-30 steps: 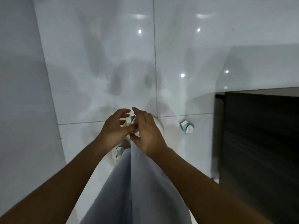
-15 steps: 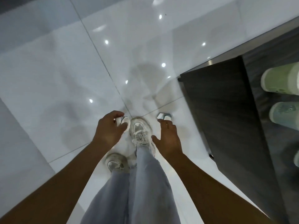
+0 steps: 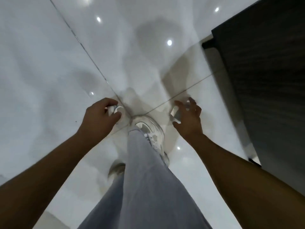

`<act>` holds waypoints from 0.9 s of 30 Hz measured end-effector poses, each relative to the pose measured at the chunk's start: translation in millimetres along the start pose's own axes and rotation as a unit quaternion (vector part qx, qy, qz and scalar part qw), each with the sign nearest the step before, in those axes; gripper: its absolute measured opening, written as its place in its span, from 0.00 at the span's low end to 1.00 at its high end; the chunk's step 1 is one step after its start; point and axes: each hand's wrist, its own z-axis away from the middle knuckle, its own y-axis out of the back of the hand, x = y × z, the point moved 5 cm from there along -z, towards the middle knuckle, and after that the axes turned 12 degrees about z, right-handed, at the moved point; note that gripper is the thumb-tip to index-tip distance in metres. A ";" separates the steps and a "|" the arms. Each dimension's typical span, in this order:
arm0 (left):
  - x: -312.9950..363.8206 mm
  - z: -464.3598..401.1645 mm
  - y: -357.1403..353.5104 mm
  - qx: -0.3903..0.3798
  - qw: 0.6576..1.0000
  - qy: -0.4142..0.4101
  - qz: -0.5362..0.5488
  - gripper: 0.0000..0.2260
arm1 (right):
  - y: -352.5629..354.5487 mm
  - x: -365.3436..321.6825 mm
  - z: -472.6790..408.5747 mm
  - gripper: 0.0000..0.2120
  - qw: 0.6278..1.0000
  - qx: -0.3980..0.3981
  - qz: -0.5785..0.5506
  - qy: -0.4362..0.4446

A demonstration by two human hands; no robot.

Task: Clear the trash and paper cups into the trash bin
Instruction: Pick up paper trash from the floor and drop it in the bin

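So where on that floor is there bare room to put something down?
The widest bare stretch of floor tiles lies left of the diagonal grout line, beyond the left hand. Another lies ahead, between that line and the dark cabinet. It is crowded around the shoe, between the two hands; the right hand reaches over a crumpled scrap.

Glossy, smooth white floor tiles (image 3: 49, 63) mirror lights; dark matt wood-grain table (image 3: 267, 80); grey cloth trousers (image 3: 145, 187); crumpled paper (image 3: 175, 115) under right-hand fingers (image 3: 192, 103).

Indoor room: glossy tiled floor (image 3: 49, 63), dark table (image 3: 264, 80)
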 end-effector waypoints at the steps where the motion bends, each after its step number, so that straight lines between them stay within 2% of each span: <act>1: -3.9 -6.0 1.2 0.003 1.000 0.001 -0.003 0.12 | -4.0 1.7 -0.8 0.31 1.000 0.017 -0.004 -0.005; 3: -6.1 -16.7 5.6 0.008 1.000 0.002 -0.006 0.12 | -6.7 4.6 -1.1 0.28 0.999 0.040 -0.024 -0.018; 6: 5.7 -22.5 14.1 0.016 1.000 -0.005 -0.007 0.11 | 1.7 1.1 2.9 0.26 0.999 0.022 -0.037 -0.017; 11: 59.9 19.1 29.6 0.009 1.000 -0.023 -0.003 0.11 | 68.8 -28.0 46.7 0.23 0.994 0.032 -0.104 -0.001; 19: 210.0 187.0 84.7 -0.019 0.998 -0.056 -0.020 0.09 | 259.0 -64.8 203.6 0.23 0.991 0.033 -0.126 0.028; 23: 284.5 275.1 112.6 -0.025 0.994 -0.097 -0.052 0.12 | 346.3 -59.5 297.6 0.26 0.988 0.053 -0.144 0.013; 27: 338.1 359.9 119.2 -0.042 0.981 -0.155 -0.106 0.13 | 400.1 -40.2 394.0 0.26 0.987 0.099 -0.128 0.000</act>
